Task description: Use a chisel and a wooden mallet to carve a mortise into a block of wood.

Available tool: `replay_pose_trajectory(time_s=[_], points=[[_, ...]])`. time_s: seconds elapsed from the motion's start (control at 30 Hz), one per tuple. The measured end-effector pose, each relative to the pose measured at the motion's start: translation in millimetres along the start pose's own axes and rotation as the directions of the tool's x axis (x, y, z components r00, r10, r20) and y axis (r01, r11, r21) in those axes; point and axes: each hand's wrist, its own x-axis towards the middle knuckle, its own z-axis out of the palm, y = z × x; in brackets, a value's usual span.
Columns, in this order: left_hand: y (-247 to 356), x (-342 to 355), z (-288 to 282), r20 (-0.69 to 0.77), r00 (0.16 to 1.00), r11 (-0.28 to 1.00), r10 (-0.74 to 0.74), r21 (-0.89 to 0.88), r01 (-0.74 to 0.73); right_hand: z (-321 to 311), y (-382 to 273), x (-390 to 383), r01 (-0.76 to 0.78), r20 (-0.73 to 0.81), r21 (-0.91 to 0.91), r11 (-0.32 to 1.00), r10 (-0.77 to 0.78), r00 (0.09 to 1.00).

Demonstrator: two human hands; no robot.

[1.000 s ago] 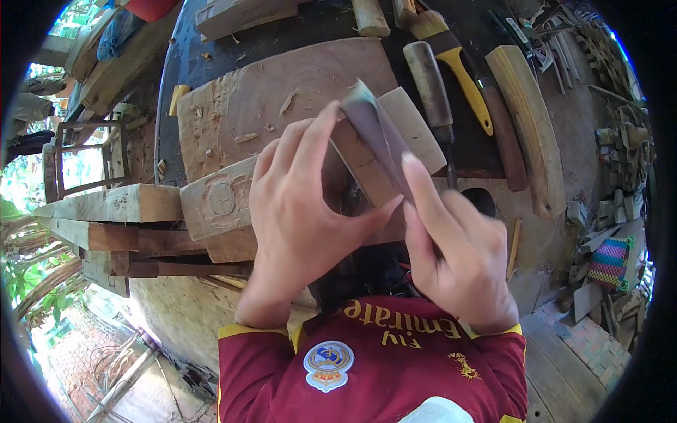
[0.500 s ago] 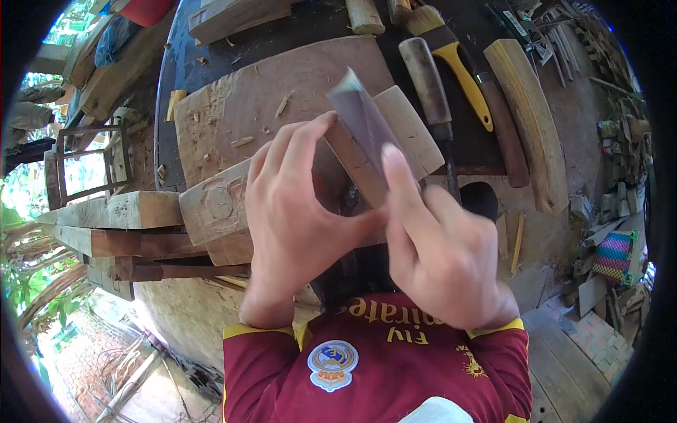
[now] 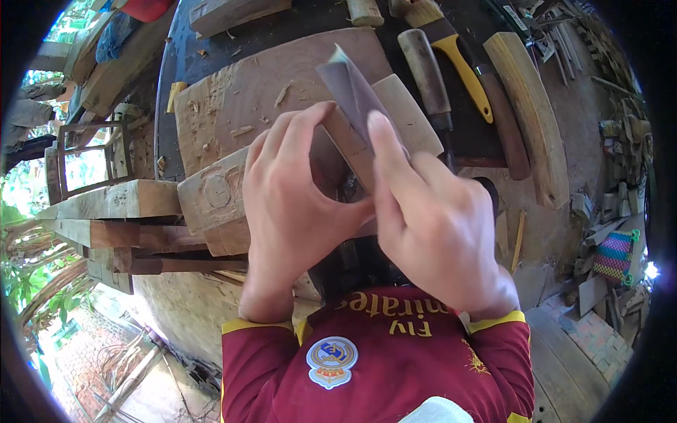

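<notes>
A folded sheet of dark purplish-brown sandpaper (image 3: 350, 92) is pinched in my right hand (image 3: 441, 218), its index finger stretched along the sheet. The sandpaper lies against the edge of a pale wooden block (image 3: 409, 116). My left hand (image 3: 285, 176) curves around the wood from the left, its index fingertip at the block's far side and its thumb on the near side. Left of that hand sticks out a wooden piece with a carved round mark (image 3: 220, 190); whether it joins the block is hidden by the hand.
Beneath lies a broad wooden board (image 3: 247, 84) with shavings on a dark tabletop (image 3: 194, 63). To the right are a wooden-handled tool (image 3: 425, 74), a yellow-handled brush (image 3: 462, 67), a dark wooden handle (image 3: 506, 134) and a long wood piece (image 3: 529, 113). Stacked beams (image 3: 134, 201) stand left.
My right hand has slid the sandpaper a little farther away and leftward along the block. The left hand keeps its hold. The whole view has shifted slightly.
</notes>
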Motion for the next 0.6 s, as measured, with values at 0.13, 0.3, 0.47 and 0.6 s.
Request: replay_pose_trajectory(time_s=[0.13,0.3,0.47,0.6], points=[[1,0,-1,0.002,1.0,1.0,0.018,-0.009,-0.018,-4,0,-12,-0.018,0.017,0.016,1.0,0.017,1.0],[1,0,-5,0.023,0.999,1.0,0.029,-0.012,-0.029,-30,6,-53,-0.028,0.101,0.102,0.994,0.018,0.995],[0,1,0,-0.007,0.999,0.999,0.045,-0.025,-0.045,-4,3,-3,-0.03,0.003,0.039,0.999,0.029,1.0],[-2,0,4,-0.093,0.992,0.996,0.085,-0.011,-0.086,1,-1,6,-0.029,0.018,0.011,1.0,0.029,0.999]])
